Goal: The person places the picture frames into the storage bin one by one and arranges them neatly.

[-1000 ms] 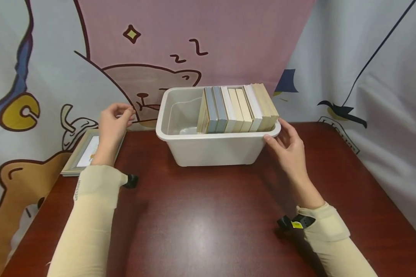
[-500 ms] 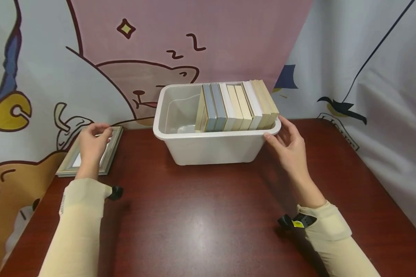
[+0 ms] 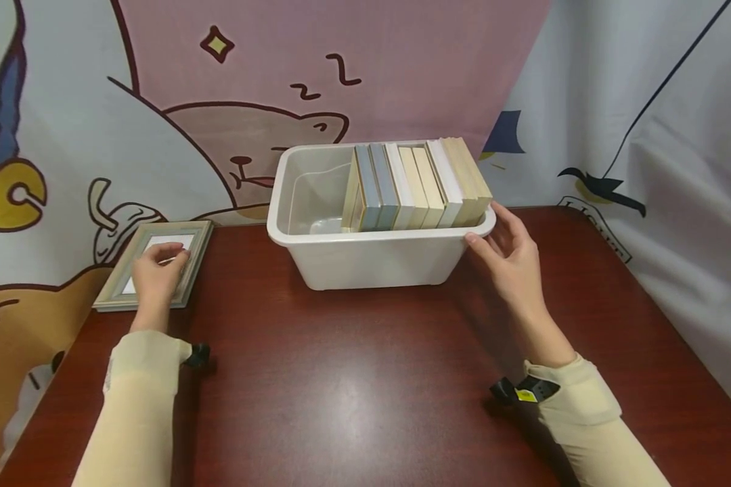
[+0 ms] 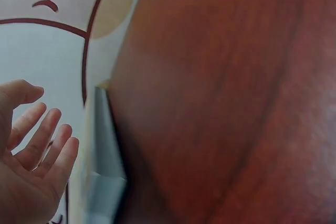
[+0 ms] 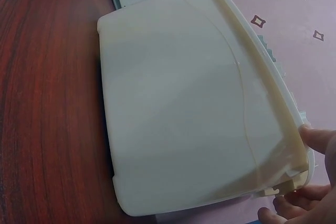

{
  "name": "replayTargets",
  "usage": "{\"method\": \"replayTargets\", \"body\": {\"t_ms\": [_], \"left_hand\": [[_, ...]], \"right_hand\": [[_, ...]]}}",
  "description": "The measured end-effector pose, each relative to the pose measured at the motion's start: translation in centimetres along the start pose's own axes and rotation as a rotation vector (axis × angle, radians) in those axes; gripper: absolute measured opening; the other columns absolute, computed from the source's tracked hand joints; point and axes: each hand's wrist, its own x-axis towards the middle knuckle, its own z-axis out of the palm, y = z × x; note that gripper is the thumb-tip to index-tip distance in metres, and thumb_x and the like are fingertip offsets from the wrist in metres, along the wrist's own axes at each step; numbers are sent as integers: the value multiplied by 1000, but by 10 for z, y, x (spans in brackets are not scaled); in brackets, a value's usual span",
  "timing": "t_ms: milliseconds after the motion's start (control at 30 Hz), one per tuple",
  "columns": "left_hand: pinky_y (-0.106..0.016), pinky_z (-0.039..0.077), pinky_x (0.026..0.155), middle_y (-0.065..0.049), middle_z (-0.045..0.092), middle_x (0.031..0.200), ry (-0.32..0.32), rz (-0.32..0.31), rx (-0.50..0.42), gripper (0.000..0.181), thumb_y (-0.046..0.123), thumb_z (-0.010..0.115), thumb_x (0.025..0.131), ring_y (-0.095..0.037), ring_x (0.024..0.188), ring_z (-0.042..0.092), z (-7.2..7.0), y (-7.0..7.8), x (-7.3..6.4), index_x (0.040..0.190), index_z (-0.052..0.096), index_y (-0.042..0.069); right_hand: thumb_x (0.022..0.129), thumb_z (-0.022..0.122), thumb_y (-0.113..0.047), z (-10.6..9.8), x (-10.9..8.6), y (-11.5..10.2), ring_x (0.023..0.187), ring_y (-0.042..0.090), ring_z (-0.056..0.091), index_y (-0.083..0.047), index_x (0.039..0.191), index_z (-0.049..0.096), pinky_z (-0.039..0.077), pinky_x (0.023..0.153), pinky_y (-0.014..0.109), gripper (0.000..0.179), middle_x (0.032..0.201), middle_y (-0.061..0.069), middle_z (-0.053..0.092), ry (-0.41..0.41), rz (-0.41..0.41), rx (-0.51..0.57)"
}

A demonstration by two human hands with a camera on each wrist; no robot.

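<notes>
My left hand (image 3: 157, 279) is over a picture frame (image 3: 200, 249) that lies at the table's left back edge. In the left wrist view that hand (image 4: 34, 166) has loosely bent, parted fingers and nothing in its grasp. At the right front corner of a white plastic bin (image 3: 371, 264), my right hand (image 3: 514, 267) grips the rim, thumb on the front. The right wrist view shows the thumb on the rim and the fingers beneath it. Several flat, frame-like pieces (image 3: 423, 186) in blue, white and cream stand upright in the bin, filling its right side.
A dark reddish wooden table (image 3: 341, 379) carries the bin near its back edge. Behind it hangs a cloth (image 3: 402, 67) with cartoon prints. The bin's left part (image 3: 317, 182) shows bare inner walls.
My left hand has moved left and toward me, from beside the picture frame's far edge to over it. My right hand stays on the bin's corner. The head view has shifted slightly.
</notes>
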Motion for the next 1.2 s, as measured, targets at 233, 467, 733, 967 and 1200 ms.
{"method": "replayTargets", "body": {"t_ms": [233,467,733,967,1200], "left_hand": [[-6,39,64,-12,67,128,-24,-34,99,44,26,65,94,9,78,57,5,-15,1,132,61,5],[-47,49,95,-29,58,134,-126,6,267,57,21,67,93,-41,123,56,10,-10,8,140,50,-6],[-56,49,96,-34,57,127,-159,18,466,48,18,66,91,-49,118,52,10,-15,9,127,57,-13],[-55,51,85,-36,61,119,-204,33,526,47,25,69,87,-51,108,57,5,-13,2,116,62,-11],[-50,51,74,-33,63,116,-285,72,545,44,24,70,84,-48,100,60,-9,-10,-11,114,62,-9]], "right_hand": [[91,69,-3,0,0,-1,142,26,46,-6,150,42,43,111,19,65,154,14,45,-3,3,21],[92,69,-6,-4,1,-5,141,24,47,-8,150,44,44,110,18,63,153,12,47,26,-1,1],[92,69,-6,-1,-2,-3,141,25,47,-8,150,43,44,110,18,64,154,12,46,-8,14,-27],[92,68,-4,0,-3,-2,141,26,47,-6,150,42,44,109,15,64,153,14,46,-6,1,-5],[92,69,-5,-1,-2,-2,141,26,46,-6,150,42,43,109,15,64,153,13,47,-10,-3,-6]]}}
